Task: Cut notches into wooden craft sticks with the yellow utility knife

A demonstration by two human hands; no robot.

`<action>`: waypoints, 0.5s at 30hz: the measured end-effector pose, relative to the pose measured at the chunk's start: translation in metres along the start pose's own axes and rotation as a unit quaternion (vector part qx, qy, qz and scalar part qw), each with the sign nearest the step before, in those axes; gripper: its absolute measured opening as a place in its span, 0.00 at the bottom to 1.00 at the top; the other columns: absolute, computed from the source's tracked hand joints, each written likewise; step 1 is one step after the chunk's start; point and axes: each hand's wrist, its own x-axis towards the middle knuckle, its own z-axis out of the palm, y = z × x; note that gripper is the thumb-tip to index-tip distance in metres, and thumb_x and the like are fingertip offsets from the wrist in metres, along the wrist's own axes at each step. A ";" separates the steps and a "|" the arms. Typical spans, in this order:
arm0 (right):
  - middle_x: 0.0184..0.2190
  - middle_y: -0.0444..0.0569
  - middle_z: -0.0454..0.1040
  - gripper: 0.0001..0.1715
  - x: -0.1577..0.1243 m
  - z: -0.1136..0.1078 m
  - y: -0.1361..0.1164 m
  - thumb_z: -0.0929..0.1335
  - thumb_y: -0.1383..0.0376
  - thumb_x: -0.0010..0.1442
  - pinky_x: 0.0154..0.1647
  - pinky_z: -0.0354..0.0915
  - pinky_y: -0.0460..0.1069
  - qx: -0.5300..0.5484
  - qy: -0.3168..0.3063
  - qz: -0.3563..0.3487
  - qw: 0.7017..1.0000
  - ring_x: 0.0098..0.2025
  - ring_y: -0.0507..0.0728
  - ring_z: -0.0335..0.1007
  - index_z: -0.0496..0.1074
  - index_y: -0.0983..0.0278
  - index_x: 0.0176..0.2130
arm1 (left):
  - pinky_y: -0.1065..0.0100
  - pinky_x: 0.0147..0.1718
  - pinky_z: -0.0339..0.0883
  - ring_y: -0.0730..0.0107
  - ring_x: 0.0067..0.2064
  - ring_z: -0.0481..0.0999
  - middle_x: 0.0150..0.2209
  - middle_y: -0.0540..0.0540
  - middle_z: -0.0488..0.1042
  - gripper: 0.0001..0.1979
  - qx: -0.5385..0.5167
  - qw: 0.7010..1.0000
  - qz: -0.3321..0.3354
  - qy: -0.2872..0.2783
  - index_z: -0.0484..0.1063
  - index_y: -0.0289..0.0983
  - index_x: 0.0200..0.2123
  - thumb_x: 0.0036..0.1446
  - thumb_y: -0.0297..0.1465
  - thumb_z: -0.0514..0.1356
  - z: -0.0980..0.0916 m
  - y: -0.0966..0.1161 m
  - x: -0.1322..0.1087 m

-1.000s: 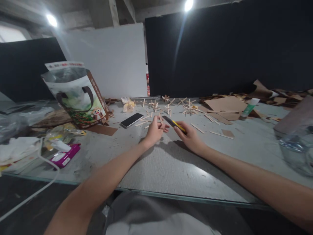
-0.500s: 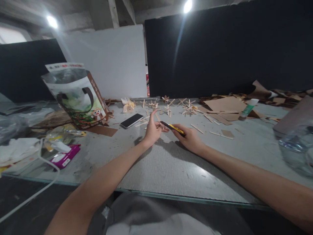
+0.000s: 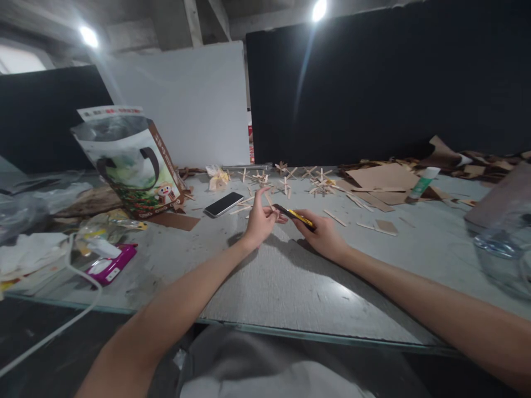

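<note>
My right hand (image 3: 326, 237) is closed around a yellow-and-black utility knife (image 3: 301, 218), whose dark tip points left toward my other hand. In my left hand (image 3: 260, 224) a thin wooden stick (image 3: 269, 197) is gripped, its upper end slanting up past the fingers. The knife's tip reaches the stick near my left fingertips; whether it touches the wood is too small to tell. Just beyond both hands lie several crossed wooden sticks (image 3: 321, 187). A loose stick (image 3: 334, 218) rests on the table right of the knife.
A black phone (image 3: 224, 204) lies left of my left hand. Farther left stand a printed bag (image 3: 128, 166) and a purple case (image 3: 114, 266) beside a white cable (image 3: 89, 307). Cardboard pieces (image 3: 384, 179), a glue stick (image 3: 425, 182) and a clear plastic container (image 3: 504, 265) are on the right.
Both hands stay in nearly the same place. The knife and the stick have shifted only very slightly.
</note>
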 end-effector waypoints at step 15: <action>0.29 0.50 0.80 0.30 -0.003 -0.004 -0.007 0.61 0.55 0.70 0.31 0.64 0.48 -0.034 -0.026 0.006 0.999 0.24 0.55 0.70 0.69 0.64 0.65 | 0.67 0.33 0.78 0.71 0.27 0.82 0.26 0.57 0.76 0.33 -0.007 1.000 -0.026 0.014 0.50 0.39 0.64 0.61 0.23 0.62 -0.003 -0.013 0.006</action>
